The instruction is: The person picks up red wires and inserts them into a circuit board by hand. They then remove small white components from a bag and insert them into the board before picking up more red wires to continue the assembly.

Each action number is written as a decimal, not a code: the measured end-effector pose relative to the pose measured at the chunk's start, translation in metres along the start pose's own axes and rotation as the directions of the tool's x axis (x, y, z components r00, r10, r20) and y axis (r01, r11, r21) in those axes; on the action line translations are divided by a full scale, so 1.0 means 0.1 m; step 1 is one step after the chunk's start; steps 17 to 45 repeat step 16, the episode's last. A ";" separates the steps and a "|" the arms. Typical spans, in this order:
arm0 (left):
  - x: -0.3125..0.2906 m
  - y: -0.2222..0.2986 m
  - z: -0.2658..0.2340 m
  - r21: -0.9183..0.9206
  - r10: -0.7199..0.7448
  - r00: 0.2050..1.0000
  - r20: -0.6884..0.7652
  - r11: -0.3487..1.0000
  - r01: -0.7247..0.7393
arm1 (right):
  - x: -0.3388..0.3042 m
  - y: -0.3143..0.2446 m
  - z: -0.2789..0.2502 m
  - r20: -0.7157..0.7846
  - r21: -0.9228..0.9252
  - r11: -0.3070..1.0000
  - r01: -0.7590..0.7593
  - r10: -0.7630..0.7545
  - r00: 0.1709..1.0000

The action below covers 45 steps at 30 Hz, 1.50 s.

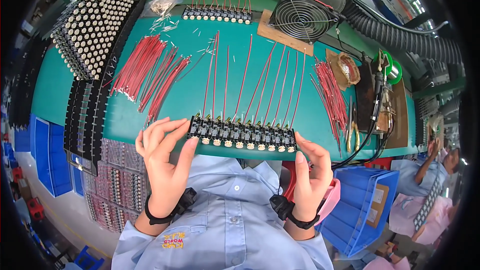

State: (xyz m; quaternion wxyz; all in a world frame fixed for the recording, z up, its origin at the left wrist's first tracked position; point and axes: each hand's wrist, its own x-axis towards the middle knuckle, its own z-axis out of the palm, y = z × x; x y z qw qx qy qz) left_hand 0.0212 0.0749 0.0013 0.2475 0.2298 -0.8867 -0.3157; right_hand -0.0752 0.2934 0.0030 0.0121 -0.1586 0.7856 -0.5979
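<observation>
Between my two hands, just over the front edge of the green table, is a long black strip of small circuit boards (242,134). Round cream-coloured parts line its near side, and thin red wires (248,82) rise from it, fanning toward the far side. My left hand (167,157) pinches the strip's left end between thumb and fingers. At the right end, my right hand (312,170) grips it the same way. A similar strip with red wires (217,14) lies at the back of the table.
Bundles of red wires (137,65) lie at left, another wire bundle (330,100) at right. A black fan (303,17) stands at the back. Tweezers (355,135), green solder spools (392,70) and cables are at right. Stacked board strips (95,25) stand far left. A co-worker (425,185) is at right.
</observation>
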 end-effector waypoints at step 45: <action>0.53 0.07 -0.20 -0.499 -0.116 0.980 -0.160 0.867 0.021 | 0.55 -0.49 0.01 0.160 0.041 0.962 0.271 -0.274 0.948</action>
